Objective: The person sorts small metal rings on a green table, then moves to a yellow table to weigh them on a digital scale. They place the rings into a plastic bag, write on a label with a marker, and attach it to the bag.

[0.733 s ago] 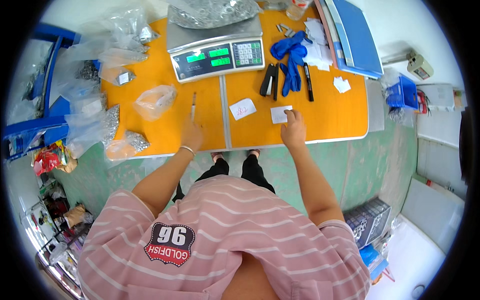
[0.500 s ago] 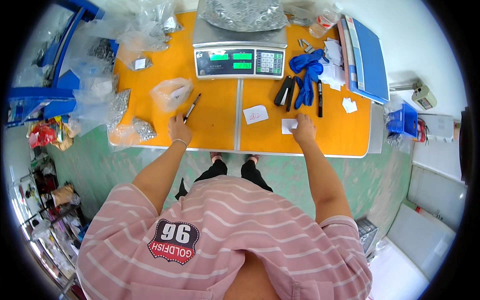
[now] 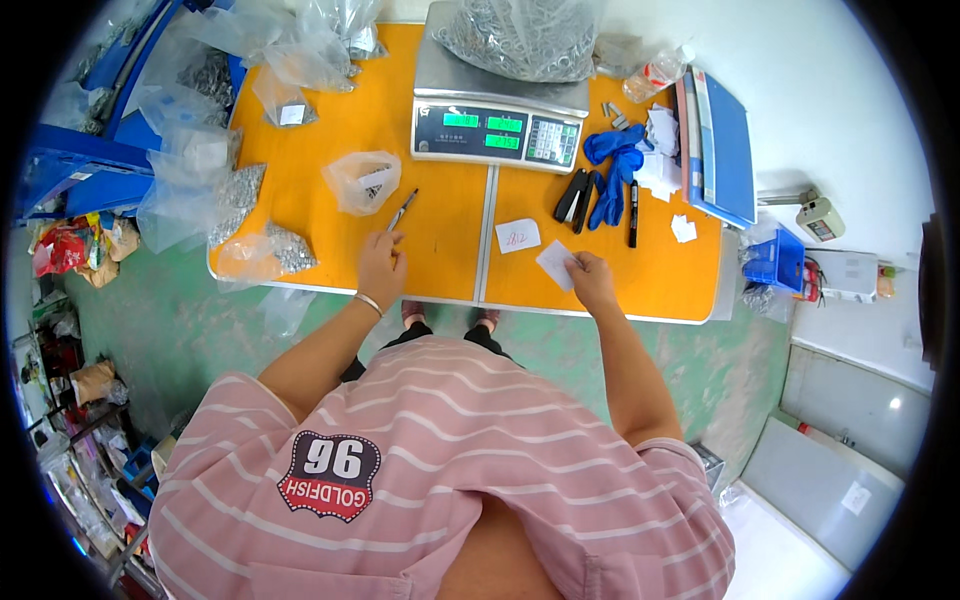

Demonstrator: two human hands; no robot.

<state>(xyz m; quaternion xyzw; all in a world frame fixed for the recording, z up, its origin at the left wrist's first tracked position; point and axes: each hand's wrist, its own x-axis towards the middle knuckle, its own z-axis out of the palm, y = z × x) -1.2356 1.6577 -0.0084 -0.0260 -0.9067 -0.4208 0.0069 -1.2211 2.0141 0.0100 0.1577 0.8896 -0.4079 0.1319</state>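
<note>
Slip of white paper [image 3: 554, 264] pinched in right hand [image 3: 593, 283] over tabletop [image 3: 437, 245]; left hand [image 3: 381, 266], fingers loosely parted, just beside pen [image 3: 403, 209].

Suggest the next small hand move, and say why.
Probably raise the white slip with the right hand, which pinches one edge; the rest sticks out free and nothing lies on top. The left hand is at the pen's near end; whether it grips it, I can't tell.
</note>
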